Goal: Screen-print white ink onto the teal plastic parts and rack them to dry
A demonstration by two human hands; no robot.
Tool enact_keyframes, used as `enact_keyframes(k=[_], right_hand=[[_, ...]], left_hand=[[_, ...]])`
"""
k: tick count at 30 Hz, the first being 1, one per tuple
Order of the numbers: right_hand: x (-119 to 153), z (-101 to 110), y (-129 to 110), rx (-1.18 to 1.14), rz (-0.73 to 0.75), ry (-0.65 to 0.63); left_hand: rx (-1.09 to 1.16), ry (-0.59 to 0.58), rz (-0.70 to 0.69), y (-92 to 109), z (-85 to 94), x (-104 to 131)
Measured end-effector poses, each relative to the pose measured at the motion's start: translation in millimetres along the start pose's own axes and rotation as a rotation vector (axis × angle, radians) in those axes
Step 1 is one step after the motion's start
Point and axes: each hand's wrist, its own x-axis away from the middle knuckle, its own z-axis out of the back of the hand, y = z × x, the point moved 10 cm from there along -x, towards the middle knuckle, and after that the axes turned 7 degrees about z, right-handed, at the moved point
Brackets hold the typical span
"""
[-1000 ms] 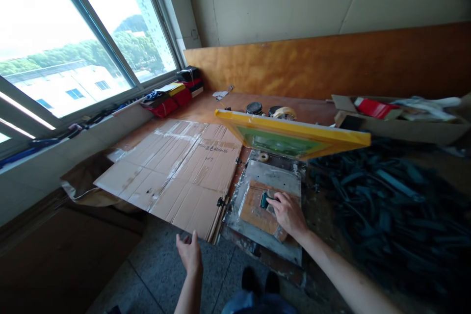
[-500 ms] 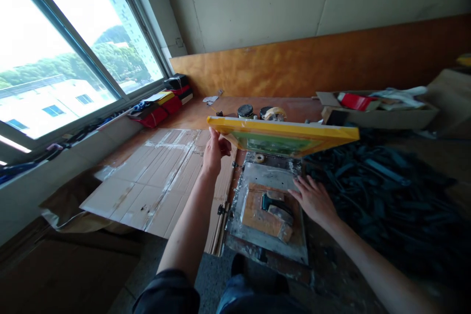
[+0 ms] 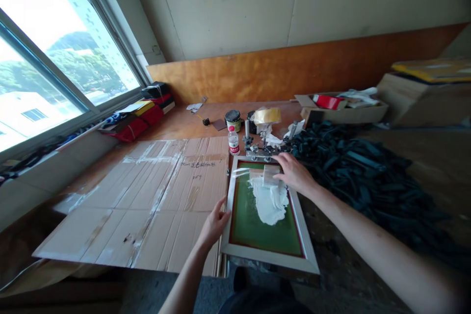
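A screen printing frame [image 3: 308,255] lies flat over the printing board, with pale edges and a green mesh. White ink [image 3: 270,206] is pooled on the upper part of the mesh. My left hand [image 3: 215,223] grips the frame's left edge, its fingers curled at the rim. At the top of the mesh rests a squeegee [image 3: 271,175] with a pale block-like body, ink at its lower side. My right hand [image 3: 296,174] is at the squeegee's right end, thumb and fingers apart around it. Behind the frame stand metal hinge clamps [image 3: 259,152].
A flattened cardboard sheet [image 3: 165,206] covers the table at left. A bottle with a red cap [image 3: 233,141], a jar [image 3: 233,120] and a tape roll [image 3: 267,116] stand behind. Dark fabric strips [image 3: 353,171] are heaped at right, before an open carton [image 3: 353,114].
The raised frame has come down flat, covering the board and the tool on it. My left hand has lowered with it. My right hand has moved from the board to the squeegee.
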Motion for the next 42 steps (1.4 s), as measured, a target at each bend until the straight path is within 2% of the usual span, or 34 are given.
enact_keyframes(k=[3, 5, 8, 12, 15, 18, 21, 24, 26, 28, 31, 34, 36, 38, 40, 42], right_hand=[[-3.4, -39.2, -15.1, 0.062, -0.015, -0.249], [2.8, -49.6, -18.6, 0.078, -0.026, -0.309], [15.6, -50.6, -17.0, 0.124, -0.06, -0.31], [29.9, -48.1, -11.4, 0.21, -0.107, -0.213], [38.1, -58.0, -21.3, 0.214, -0.069, -0.173], [49.3, -65.8, -46.5, 0.172, 0.035, -0.153], [68.9, -66.1, -80.7, 0.089, 0.26, -0.186], [87.9, -57.5, -96.6, 0.018, 0.446, -0.259], [90.6, -52.0, -94.3, -0.034, 0.491, -0.324], [84.0, -48.8, -85.6, -0.087, 0.452, -0.355], [73.1, -45.1, -74.9, -0.098, 0.344, -0.245], [85.7, -45.0, -82.6, -0.068, 0.384, -0.113], [98.5, -46.6, -89.0, -0.086, 0.447, -0.11], [98.9, -46.3, -86.3, -0.118, 0.444, -0.156], [80.4, -40.9, -74.6, -0.138, 0.362, -0.179], [49.0, -30.4, -57.4, -0.119, 0.24, -0.157]], left_hand=[[-0.11, 0.051, -0.005, -19.7, -3.3, -11.9], [-0.149, 0.057, -0.001, -24.5, -2.9, -15.7], [-0.165, 0.029, -0.01, -24.8, -2.9, -17.8], [-0.167, 0.016, -0.005, -26.7, -2.7, -19.4], [-0.175, 0.007, -0.012, -28.5, -4.6, -20.4], [-0.18, -0.006, -0.028, -29.6, -6.8, -21.3], [-0.161, -0.015, -0.035, -31.0, -8.1, -22.4], [-0.153, -0.01, -0.035, -32.7, -8.3, -23.0], [-0.161, -0.003, -0.035, -33.2, -8.1, -22.7], [-0.167, 0.008, -0.04, -32.4, -7.5, -21.9], [-0.159, 0.026, -0.044, -30.1, -6.3, -20.3], [-0.122, 0.029, -0.016, -30.0, -5.9, -19.1], [-0.092, 0.036, 0.011, -30.6, -5.3, -18.2], [-0.061, 0.042, 0.031, -29.7, -4.9, -16.7], [-0.01, 0.027, 0.04, -25.5, -5.5, -13.8], [0.061, -0.005, 0.031, -14.9, -5.5, -8.3]])
